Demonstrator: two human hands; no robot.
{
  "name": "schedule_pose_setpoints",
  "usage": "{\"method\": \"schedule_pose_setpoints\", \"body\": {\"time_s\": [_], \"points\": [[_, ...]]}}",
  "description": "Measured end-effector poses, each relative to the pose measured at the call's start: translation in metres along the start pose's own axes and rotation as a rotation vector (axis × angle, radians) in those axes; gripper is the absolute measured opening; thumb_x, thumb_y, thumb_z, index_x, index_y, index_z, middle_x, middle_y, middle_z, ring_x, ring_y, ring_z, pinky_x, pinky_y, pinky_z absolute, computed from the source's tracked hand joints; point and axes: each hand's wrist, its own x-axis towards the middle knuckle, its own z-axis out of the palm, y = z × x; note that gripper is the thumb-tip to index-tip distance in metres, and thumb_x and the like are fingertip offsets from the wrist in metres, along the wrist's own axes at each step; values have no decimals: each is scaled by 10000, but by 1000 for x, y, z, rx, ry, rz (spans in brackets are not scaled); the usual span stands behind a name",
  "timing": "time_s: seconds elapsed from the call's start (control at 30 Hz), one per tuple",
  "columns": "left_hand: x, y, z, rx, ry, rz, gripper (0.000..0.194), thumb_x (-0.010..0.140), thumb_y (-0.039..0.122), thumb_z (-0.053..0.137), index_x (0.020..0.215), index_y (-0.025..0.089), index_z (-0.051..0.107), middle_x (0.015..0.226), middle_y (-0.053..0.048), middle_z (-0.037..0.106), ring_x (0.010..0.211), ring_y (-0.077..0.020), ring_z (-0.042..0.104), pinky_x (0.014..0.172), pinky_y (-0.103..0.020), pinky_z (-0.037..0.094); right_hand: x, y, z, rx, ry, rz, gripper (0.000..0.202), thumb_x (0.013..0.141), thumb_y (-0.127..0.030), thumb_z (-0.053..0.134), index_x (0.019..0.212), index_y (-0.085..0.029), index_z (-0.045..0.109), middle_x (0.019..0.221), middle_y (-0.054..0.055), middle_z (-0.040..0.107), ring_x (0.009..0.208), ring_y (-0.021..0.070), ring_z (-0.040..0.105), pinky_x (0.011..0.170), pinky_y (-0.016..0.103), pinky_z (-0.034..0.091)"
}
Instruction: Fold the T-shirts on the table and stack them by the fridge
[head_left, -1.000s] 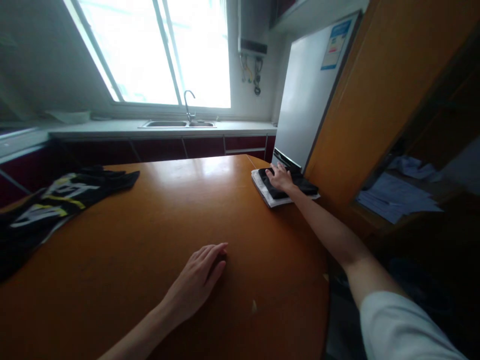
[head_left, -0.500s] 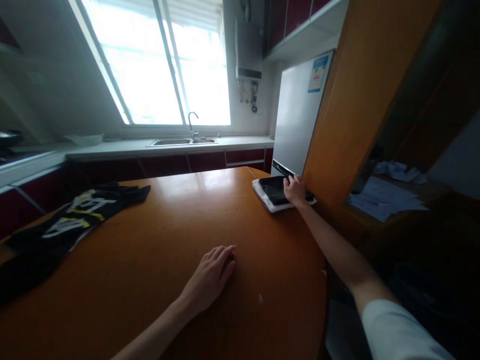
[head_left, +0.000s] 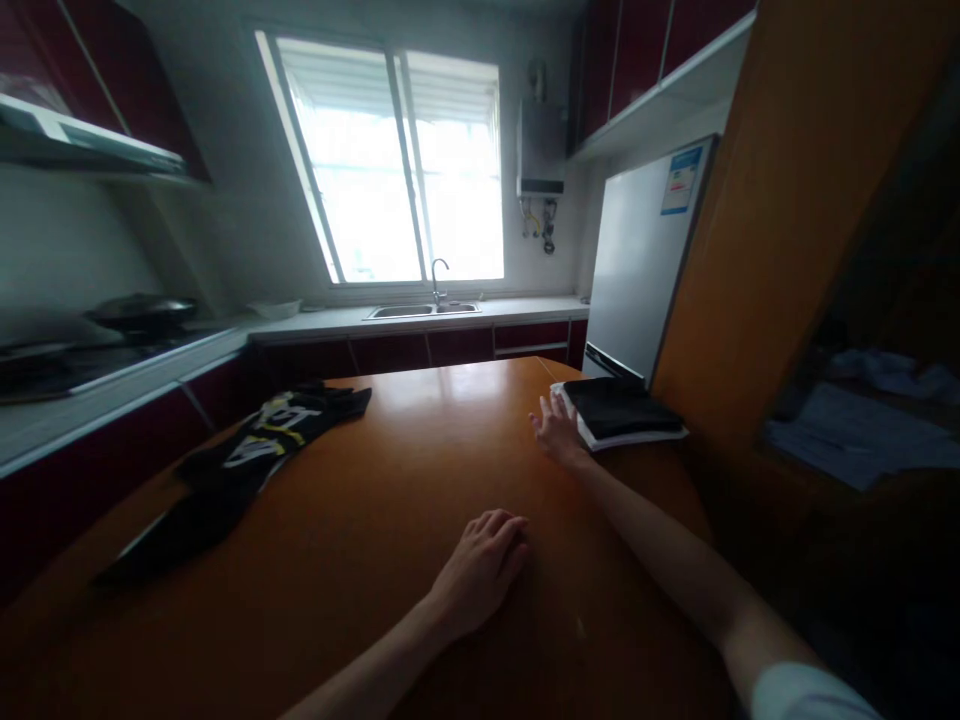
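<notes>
- My left hand [head_left: 480,570] rests empty on the desk [head_left: 420,460].
- My right hand [head_left: 559,432], spread, empty, is beside the right-edge stack [head_left: 622,408].
- Shirt [head_left: 274,440] lies by the left edge.

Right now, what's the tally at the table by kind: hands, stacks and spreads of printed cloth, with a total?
Hands: 2, left hand and right hand
Stack: 1
Printed cloth spread: 1
Total: 4

The overexposed window [head_left: 367,170] glares on the table [head_left: 420,460], while the dark right edge seems blurred.
</notes>
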Motion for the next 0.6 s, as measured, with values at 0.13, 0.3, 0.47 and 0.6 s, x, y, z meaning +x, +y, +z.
{"method": "schedule_pose_setpoints", "body": {"time_s": [0.13, 0.3, 0.47, 0.6], "points": [[1, 4, -4, 1, -38, 16, 235, 1043, 316, 455, 1166, 281, 652, 1175, -40, 641, 1123, -217, 578, 1038, -401, 450, -21, -35, 30, 112, -212, -122, 636, 1042, -468, 321, 1563, -108, 365, 1666, 174, 242, 1547, 265, 182, 1224, 471, 150], [-3, 8, -4, 36, -44, 36, 222, 1014, 327, 516, 1159, 268, 672, 1175, -41, 643, 1146, -222, 562, 1046, -384, 435, -36, -36, 49, 10, -335, -221, 552, 1027, -439, 393, 1501, -171, 480, 1638, 155, 326, 1527, 270, 245, 1216, 493, 144], [-4, 2, 3, 65, -37, 39, 240, 983, 355, 558, 1178, 277, 674, 1180, -43, 645, 1142, -226, 578, 1043, -381, 435, -33, -28, 54, -50, -318, -248, 542, 1030, -411, 373, 1502, -168, 481, 1626, 160, 349, 1518, 274, 273, 1205, 495, 181], [-6, -4, 11, 74, -22, 57, 256, 967, 375, 576, 1175, 274, 685, 1196, -50, 652, 1159, -242, 590, 1047, -391, 437, -34, -27, 55, -63, -315, -271, 537, 1029, -399, 363, 1491, -158, 496, 1616, 167, 366, 1515, 283, 281, 1200, 502, 204]]}}
